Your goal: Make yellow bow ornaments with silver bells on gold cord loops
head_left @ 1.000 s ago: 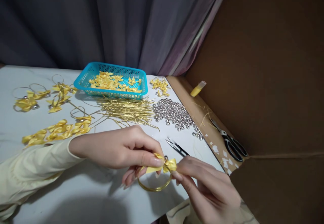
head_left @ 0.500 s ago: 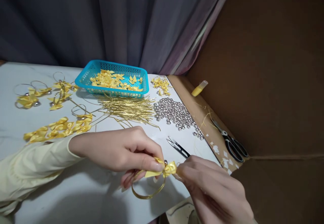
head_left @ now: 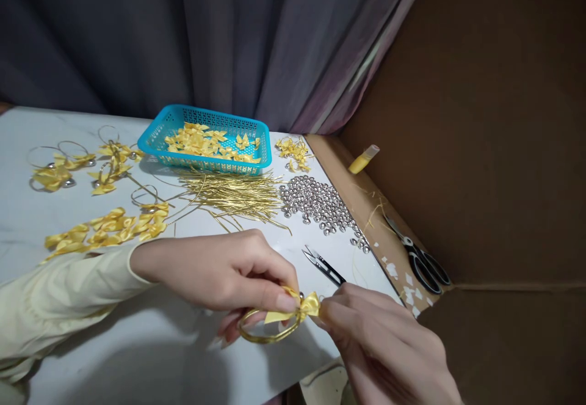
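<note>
Between thumb and fingers, my left hand point(head_left: 247, 283) pinches a yellow satin ribbon bow point(head_left: 309, 305). A gold wire loop point(head_left: 270, 338) hangs below the bow, and a small silver bell point(head_left: 301, 295) shows just behind it. My right hand point(head_left: 389, 332) is closed at the bow's right end, its fingertips pressed together on the ribbon. The exact grip of those fingertips is partly hidden. Black-handled thread snips point(head_left: 324, 266) lie with parted blades just beyond my right hand.
A blue basket point(head_left: 208, 167) holds yellow bows. Before it lie gold wire ties point(head_left: 233, 196) and silver bells point(head_left: 315, 202). Bows with loops point(head_left: 107, 170) and a row of bows point(head_left: 107, 231) are at left. Scissors point(head_left: 423, 264) and a yellow tube point(head_left: 364, 159) lie along the cardboard wall point(head_left: 503, 148).
The gold loop has tipped upward and looks flatter. Both hands keep their hold on the bow, and the whole view has shifted slightly.
</note>
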A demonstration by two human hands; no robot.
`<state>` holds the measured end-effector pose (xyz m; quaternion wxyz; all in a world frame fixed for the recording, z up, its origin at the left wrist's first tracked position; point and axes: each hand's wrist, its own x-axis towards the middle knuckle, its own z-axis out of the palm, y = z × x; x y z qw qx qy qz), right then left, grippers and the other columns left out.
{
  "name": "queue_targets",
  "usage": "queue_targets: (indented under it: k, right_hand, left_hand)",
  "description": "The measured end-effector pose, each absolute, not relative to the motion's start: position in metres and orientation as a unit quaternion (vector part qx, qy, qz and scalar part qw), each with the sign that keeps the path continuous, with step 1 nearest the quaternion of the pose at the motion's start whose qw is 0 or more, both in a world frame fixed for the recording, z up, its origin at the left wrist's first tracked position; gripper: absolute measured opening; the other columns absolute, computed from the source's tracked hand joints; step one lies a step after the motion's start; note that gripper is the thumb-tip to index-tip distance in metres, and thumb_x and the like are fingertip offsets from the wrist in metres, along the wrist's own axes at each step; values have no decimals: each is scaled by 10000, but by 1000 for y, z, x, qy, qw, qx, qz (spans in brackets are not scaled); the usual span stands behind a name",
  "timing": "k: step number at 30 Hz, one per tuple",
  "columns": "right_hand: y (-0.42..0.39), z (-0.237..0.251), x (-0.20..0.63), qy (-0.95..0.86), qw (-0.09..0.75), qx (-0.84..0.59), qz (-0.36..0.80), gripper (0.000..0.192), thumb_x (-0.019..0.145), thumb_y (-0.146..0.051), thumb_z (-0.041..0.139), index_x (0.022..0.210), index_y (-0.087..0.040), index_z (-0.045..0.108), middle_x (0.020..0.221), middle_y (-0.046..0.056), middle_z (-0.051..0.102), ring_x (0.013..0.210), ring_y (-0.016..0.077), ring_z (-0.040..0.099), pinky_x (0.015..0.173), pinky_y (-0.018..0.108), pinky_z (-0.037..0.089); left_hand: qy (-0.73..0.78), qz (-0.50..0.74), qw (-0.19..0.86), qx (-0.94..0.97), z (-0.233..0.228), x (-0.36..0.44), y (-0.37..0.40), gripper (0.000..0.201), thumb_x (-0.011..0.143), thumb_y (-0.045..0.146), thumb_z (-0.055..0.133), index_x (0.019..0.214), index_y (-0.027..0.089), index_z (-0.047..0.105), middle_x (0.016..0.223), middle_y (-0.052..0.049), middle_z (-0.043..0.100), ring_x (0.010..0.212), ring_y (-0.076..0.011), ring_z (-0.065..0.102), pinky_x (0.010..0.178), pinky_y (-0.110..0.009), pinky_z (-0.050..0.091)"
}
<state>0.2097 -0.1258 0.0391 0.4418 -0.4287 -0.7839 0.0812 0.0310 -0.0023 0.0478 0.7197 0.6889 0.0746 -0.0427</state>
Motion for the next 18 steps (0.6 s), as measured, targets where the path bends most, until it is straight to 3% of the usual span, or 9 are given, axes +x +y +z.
queue_targets:
  k: [9,13,18]
  right_hand:
    - [-127,39,207,-743,474,-463,98,219,733,60,538,807,-132,611,566,13,560,486,111,501,426,247,410]
    - [-136,26,213,-704,475,-517,112,258,741,-14,650,932,-186,620,760,27,684,635,143,653,556,242,531]
    - [-136,23,216,-707,458,-526,118,309,794,-81,634,1078,-198,596,792,21,719,630,139,677,571,232,553]
  left_hand:
    - [76,-25,713,696,45,30,-2,233,917,260,457,723,157,535,496,46,502,401,-85,519,448,-170,401]
    - [87,8,639,764,44,29,-1,279,918,318,465,731,150,584,527,7,561,487,-102,538,493,-171,403]
    - [90,-6,620,780,46,30,1,285,930,297,435,715,154,557,506,11,557,486,-105,542,510,-170,411]
